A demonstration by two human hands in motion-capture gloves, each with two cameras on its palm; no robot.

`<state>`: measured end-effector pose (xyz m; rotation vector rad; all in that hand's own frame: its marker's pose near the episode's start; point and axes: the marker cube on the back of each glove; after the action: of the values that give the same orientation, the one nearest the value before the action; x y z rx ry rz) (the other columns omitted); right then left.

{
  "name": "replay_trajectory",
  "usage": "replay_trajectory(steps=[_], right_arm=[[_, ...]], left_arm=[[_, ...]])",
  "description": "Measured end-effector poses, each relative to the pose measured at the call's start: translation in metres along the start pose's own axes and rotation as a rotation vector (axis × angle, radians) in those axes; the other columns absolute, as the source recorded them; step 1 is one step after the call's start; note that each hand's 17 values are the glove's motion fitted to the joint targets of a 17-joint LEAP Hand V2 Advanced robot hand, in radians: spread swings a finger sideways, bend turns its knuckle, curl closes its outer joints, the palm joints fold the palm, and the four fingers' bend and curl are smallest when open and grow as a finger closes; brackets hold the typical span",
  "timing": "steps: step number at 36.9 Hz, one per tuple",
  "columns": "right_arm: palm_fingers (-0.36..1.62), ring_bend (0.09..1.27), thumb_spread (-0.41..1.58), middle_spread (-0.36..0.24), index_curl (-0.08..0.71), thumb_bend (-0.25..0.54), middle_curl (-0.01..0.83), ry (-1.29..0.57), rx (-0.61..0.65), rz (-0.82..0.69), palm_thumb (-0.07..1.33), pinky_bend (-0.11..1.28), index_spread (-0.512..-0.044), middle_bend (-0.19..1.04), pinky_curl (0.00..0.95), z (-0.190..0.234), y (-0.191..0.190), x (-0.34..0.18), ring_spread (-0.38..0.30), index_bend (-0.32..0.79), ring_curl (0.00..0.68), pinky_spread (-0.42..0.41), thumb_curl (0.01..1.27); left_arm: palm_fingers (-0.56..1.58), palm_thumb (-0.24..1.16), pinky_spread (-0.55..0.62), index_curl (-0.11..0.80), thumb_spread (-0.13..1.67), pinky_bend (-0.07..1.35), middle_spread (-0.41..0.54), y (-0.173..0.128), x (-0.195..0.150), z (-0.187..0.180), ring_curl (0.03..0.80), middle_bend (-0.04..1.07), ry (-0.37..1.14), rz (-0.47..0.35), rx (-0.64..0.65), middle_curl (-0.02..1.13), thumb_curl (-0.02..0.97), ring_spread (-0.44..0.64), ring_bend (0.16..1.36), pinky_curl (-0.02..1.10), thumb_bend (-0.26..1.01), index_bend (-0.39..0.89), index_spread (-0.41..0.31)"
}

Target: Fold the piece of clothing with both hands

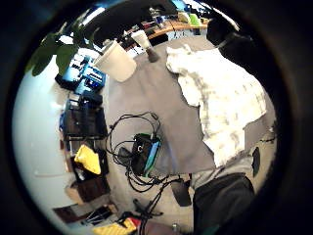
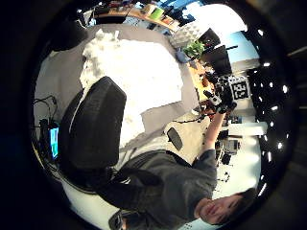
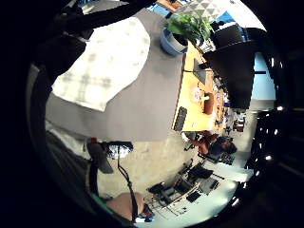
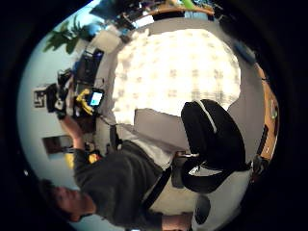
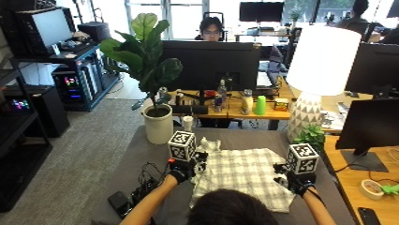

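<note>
Left hand (image 5: 181,172) is raised by the garment's left edge, right hand (image 5: 294,180) by its right edge; whether either pinches cloth, cannot tell. Plaid garment (image 5: 243,173) lies spread mid-table (image 5: 143,159), far-left corner bunched. Likely light, limp, prone to sagging; best pinched at the side hems.

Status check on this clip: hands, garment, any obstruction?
Left hand and right hand raised above the table, fingers unclear. White-and-grey checked shirt spread on grey table, unfolded. Nothing blocking it.

shirt (image 5: 243,176): soft checked cloth | table (image 5: 143,161): matt grey | gloves: black
</note>
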<state>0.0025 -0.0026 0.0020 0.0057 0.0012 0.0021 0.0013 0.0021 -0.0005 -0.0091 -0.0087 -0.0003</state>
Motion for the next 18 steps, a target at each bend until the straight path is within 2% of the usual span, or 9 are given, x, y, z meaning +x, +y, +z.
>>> replay_trajectory(steps=[1, 4, 8, 14, 18], right_arm=[[0.66, 0.47, 0.41, -0.010, 0.033, 0.294, 0.059, 0.000, 0.002, 0.000, 0.44, 0.43, -0.151, 0.22, 0.095, 0.000, 0.000, 0.000, -0.016, 0.13, 0.101, 0.080, 0.07], [0.63, 0.51, 0.62, -0.009, 0.093, 0.326, 0.106, -0.006, 0.012, 0.000, 0.49, 0.46, -0.198, 0.22, 0.166, -0.002, 0.002, 0.000, -0.021, 0.13, 0.175, 0.108, 0.10], [0.61, 0.52, 0.82, -0.010, 0.132, 0.335, 0.155, -0.017, 0.017, -0.006, 0.53, 0.46, -0.238, 0.23, 0.212, -0.006, 0.005, -0.002, -0.026, 0.13, 0.227, 0.132, 0.12], [0.60, 0.52, 1.02, -0.012, 0.165, 0.320, 0.205, -0.007, -0.019, 0.006, 0.54, 0.46, -0.269, 0.23, 0.245, -0.001, -0.001, 0.004, -0.030, 0.13, 0.261, 0.142, 0.14], [0.60, 0.52, 1.09, -0.012, 0.178, 0.305, 0.232, -0.010, -0.036, 0.008, 0.56, 0.46, -0.280, 0.23, 0.259, 0.005, -0.008, 0.007, -0.031, 0.12, 0.276, 0.145, 0.15]], left_arm=[[0.66, 0.12, 0.06, 0.091, 0.44, 0.27, -0.002, 0.000, 0.000, 0.000, 0.093, 0.17, -0.003, -0.001, -0.002, 0.04, 0.012, 0.02, 0.44, 0.07, 0.08, 0.35, -0.063], [0.61, 0.14, 0.09, 0.147, 0.66, 0.27, 0.006, 0.000, -0.001, 0.003, 0.163, 0.15, -0.019, -0.007, -0.010, 0.10, 0.023, 0.03, 0.48, 0.13, 0.09, 0.36, -0.085], [0.58, 0.15, 0.11, 0.198, 0.87, 0.27, 0.010, 0.001, -0.003, 0.008, 0.209, 0.14, -0.022, -0.001, -0.022, 0.14, 0.043, 0.04, 0.49, 0.17, 0.09, 0.37, -0.103], [0.56, 0.15, 0.13, 0.253, 1.06, 0.26, 0.014, 0.001, -0.001, 0.016, 0.241, 0.14, -0.009, 0.013, -0.044, 0.16, 0.069, 0.04, 0.50, 0.21, 0.08, 0.36, -0.116], [0.54, 0.16, 0.14, 0.281, 1.13, 0.26, 0.015, 0.002, 0.007, 0.043, 0.252, 0.14, 0.017, 0.050, -0.125, 0.17, 0.086, 0.05, 0.49, 0.23, 0.07, 0.35, -0.122]])
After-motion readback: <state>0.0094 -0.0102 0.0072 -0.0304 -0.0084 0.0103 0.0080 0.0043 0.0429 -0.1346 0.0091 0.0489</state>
